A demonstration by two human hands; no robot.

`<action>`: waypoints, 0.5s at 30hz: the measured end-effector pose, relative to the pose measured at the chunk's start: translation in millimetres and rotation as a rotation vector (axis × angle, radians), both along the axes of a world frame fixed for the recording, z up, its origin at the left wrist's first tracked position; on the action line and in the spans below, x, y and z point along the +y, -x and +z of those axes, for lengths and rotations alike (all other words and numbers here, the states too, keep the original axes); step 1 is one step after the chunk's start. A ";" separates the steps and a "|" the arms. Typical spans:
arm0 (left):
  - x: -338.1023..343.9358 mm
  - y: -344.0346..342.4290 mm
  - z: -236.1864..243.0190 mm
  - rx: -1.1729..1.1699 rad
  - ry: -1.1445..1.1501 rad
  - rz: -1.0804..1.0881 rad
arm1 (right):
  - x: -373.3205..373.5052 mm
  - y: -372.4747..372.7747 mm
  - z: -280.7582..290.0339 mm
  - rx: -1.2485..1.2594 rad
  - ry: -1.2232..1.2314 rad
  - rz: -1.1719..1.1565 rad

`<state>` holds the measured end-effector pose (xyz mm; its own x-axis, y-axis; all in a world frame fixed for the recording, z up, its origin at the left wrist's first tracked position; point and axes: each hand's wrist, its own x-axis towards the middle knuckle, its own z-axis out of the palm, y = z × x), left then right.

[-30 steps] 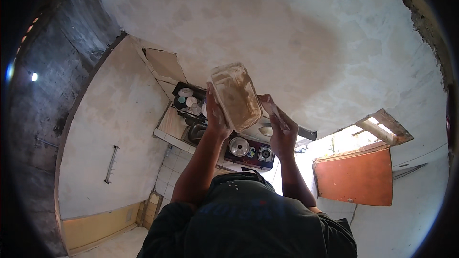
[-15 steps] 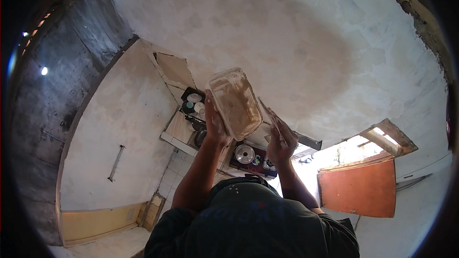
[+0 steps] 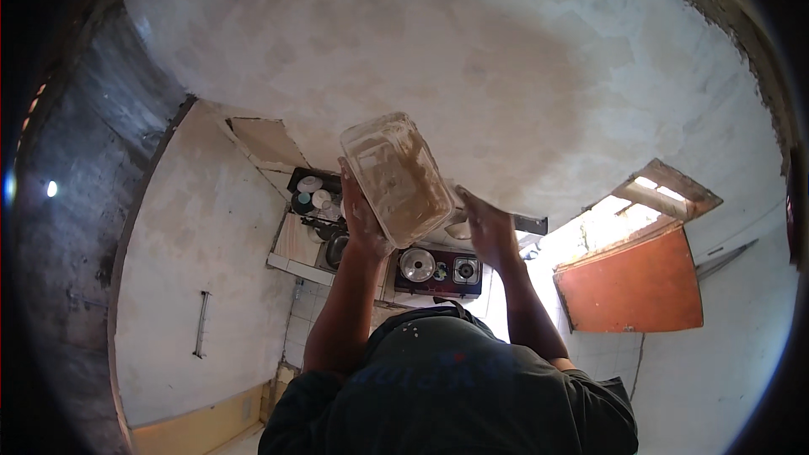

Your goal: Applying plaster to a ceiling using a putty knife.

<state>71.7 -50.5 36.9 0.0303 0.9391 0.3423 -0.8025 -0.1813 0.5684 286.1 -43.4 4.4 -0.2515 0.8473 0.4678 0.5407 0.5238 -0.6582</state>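
My left hand (image 3: 364, 217) is closed on a clear rectangular plastic tub (image 3: 361, 150), held up and tilted, its open side facing me. Brownish paste (image 3: 413, 170) coats its inside and smears the rim. To the tub's right is my right hand (image 3: 489, 227), raised and dusty, its fingers pointing up and left. A thin flat scraper showed in it half a second ago; now that tool is edge-on or hidden and the hand slightly blurred. Ahead stands a pale plastered wall (image 3: 522, 109) with a large damp brown patch.
Beneath my arms a counter carries a two-burner stove (image 3: 440, 274) with a lidded pot (image 3: 418, 264). Left of it, dishes (image 3: 310, 194) stand in a black rack beside dark pans (image 3: 335, 248). An orange shutter (image 3: 632, 282) hangs at the bright window opening on the right.
The view has shifted, so the surroundings appear moved left. Tub and left hand sit slightly farther left in view. My right hand has turned, so the flat scraper no longer shows clearly.
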 end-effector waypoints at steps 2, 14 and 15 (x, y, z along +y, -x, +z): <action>4.8 -1.7 -14.1 0.000 0.006 -0.011 | 4.0 -27.1 -6.5 0.089 0.077 -0.148; 26.1 -48.1 -28.5 -0.013 0.016 -0.148 | -19.0 -89.5 -32.0 1.325 0.827 0.194; 25.9 -52.3 -29.6 -0.024 0.043 -0.185 | -21.1 -81.3 -27.2 1.326 0.821 0.186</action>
